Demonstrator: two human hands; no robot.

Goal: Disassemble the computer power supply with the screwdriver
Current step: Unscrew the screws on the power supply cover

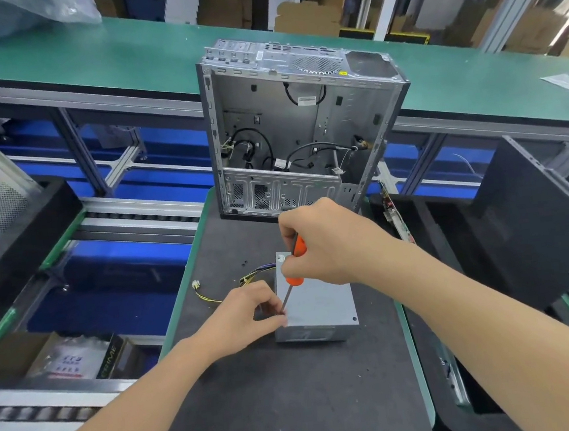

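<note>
Right hand (327, 246) gripping screwdriver (294, 280), left hand (240, 317) pinching shaft; power supply (322, 306) below

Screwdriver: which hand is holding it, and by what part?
The right hand grips the screwdriver by its orange handle; the left hand pinches its metal shaft near the tip, over the power supply.

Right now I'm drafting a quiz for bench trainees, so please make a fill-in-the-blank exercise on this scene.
1. The right hand grips a screwdriver with an ____ handle.
2. The left hand pinches the screwdriver near its ____.
3. The grey power supply lies on a dark mat, its wires trailing to the ____.
4. The open computer case stands ____ the power supply.

Missing words: orange; tip; left; behind.
</note>
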